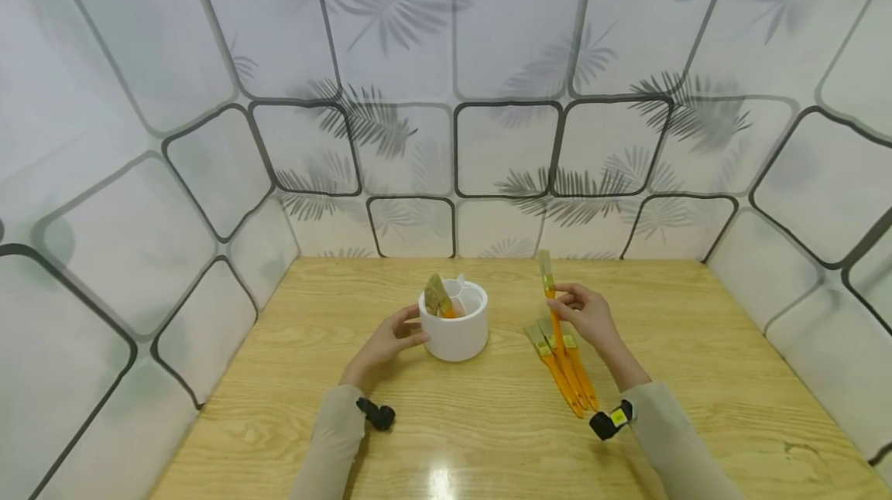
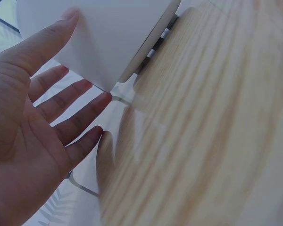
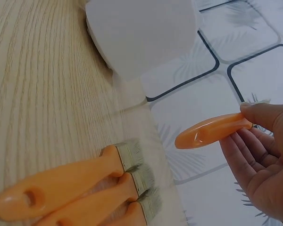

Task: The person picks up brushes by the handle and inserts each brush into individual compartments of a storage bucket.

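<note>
A white round holder (image 1: 456,326) stands mid-table with one brush (image 1: 438,297) leaning inside it. My left hand (image 1: 390,339) rests its thumb against the holder's (image 2: 104,33) left wall, fingers (image 2: 78,106) straight and spread beside it. My right hand (image 1: 588,314) pinches an orange-handled brush (image 1: 550,295) near its ferrule and lifts it, bristles up, above three more orange brushes (image 1: 566,368) lying side by side on the table. In the right wrist view the held brush's handle (image 3: 210,132) points toward the holder (image 3: 141,33), with the lying brushes (image 3: 85,188) below.
The wooden table (image 1: 488,422) is boxed in by patterned walls (image 1: 446,97) at the back and both sides. Small black wrist mounts (image 1: 376,413) sit on both sleeves.
</note>
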The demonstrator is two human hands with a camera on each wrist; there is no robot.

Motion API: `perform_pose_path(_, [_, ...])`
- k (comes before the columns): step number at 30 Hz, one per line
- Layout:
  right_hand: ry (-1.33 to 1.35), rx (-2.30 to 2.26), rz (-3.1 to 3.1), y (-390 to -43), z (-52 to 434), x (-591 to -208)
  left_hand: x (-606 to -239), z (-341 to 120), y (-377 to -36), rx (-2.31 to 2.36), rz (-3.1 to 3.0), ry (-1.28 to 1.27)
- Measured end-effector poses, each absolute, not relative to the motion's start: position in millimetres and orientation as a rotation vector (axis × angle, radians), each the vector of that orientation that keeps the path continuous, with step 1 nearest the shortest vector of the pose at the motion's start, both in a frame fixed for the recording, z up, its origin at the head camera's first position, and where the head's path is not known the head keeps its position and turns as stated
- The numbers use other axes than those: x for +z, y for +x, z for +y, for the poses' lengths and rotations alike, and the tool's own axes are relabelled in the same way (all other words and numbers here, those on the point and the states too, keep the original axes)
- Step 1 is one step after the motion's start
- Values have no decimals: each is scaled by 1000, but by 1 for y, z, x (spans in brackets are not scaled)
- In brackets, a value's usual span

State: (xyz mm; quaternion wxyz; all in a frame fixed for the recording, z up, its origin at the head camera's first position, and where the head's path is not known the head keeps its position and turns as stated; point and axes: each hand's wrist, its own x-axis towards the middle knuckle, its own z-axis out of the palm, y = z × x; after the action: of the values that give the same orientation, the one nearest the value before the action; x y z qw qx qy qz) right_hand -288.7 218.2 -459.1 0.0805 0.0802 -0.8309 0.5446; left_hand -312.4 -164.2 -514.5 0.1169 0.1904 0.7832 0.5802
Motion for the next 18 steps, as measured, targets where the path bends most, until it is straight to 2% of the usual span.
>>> perform_pose_path(11, [265,1537,-2491,-288,213,-453,-513,-165,-311,1698,2292,546])
perform_pose_path(18, [269,1564,-2498,-284,210,-442,-496,-163,-301,1681,2267,567])
